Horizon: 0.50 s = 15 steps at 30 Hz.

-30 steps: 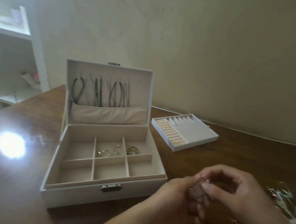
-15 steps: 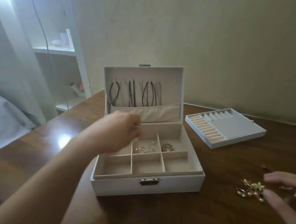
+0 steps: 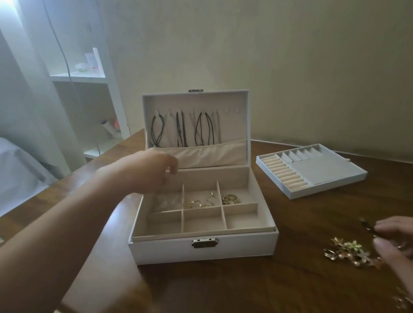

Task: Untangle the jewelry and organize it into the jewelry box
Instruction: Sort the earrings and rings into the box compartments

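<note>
1. One jewelry box (image 3: 205,250), white outside, cream lining, lid (image 3: 194,119) standing upright at the far side, metal clasp on the near front wall. Sits mid-table on the dark wood table (image 3: 261,302).
2. Box base: 6 compartments, 2 rows x 3.
   - Far-left: something pale and clear-ish (image 3: 167,200), too blurred to tell what.
   - Far-mid: thin gold wire pieces (image 3: 199,202), count unclear.
   - Far-right: 1 clump of gold chain (image 3: 231,199).
   - The 3 near compartments hold nothing I can make out.
3. Lid inside: approx 3 groups of dark cord necklaces (image 3: 185,131) hanging from hooks, lower ends tucked into a fabric pocket.
4. One tray insert (image 3: 311,171), white, lying on the table to the right of and beyond the box, apart from it. Ring rolls on its left part, approx 5 small slots along the far edge, 1 big flat section.
5. One loose jewelry pile (image 3: 350,253) on the table, right of the box: gold flower shapes, pearl-like beads, a ring-ish loop.
6. Left hand (image 3: 148,170): over the box's far-left corner, fingers loosely curled down, no item visible in them.
7. Right hand (image 3: 405,246): at the right edge beside the pile, fingers spread, blurred; can't tell if the tips touch any piece.
8. Background left: white shelf unit (image 3: 86,98), curtain, a bed corner.
</note>
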Each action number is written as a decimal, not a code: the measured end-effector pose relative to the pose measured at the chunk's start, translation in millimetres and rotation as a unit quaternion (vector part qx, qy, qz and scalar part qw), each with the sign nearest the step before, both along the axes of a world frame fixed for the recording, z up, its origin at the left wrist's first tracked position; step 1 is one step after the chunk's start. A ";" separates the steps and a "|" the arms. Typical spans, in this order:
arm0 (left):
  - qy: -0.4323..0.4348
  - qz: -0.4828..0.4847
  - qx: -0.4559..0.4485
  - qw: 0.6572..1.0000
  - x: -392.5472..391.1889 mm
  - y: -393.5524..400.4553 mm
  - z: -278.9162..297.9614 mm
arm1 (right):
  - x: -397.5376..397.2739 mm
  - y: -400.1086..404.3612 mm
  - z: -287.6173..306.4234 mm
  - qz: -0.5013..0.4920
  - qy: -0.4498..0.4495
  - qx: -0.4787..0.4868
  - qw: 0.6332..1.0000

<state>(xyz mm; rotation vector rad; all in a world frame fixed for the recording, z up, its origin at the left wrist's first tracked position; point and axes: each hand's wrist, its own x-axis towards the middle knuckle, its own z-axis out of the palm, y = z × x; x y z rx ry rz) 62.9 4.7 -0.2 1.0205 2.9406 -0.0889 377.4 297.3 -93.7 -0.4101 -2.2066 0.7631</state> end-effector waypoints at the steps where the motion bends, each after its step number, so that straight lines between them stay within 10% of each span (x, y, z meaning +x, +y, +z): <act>1: 0.005 -0.001 0.045 0.999 0.9 1.7 2.9 | -2.2 8.0 6.7 -0.030 -0.018 0.005 0.999; 8: 0.063 -0.181 0.377 0.906 99.2 78.7 -3.8 | 14.7 52.7 27.7 -0.130 0.016 -0.075 0.989; 15: -0.048 -0.343 0.205 0.915 176.4 181.9 -68.1 | 31.3 79.9 31.6 -0.175 -0.128 -0.095 0.972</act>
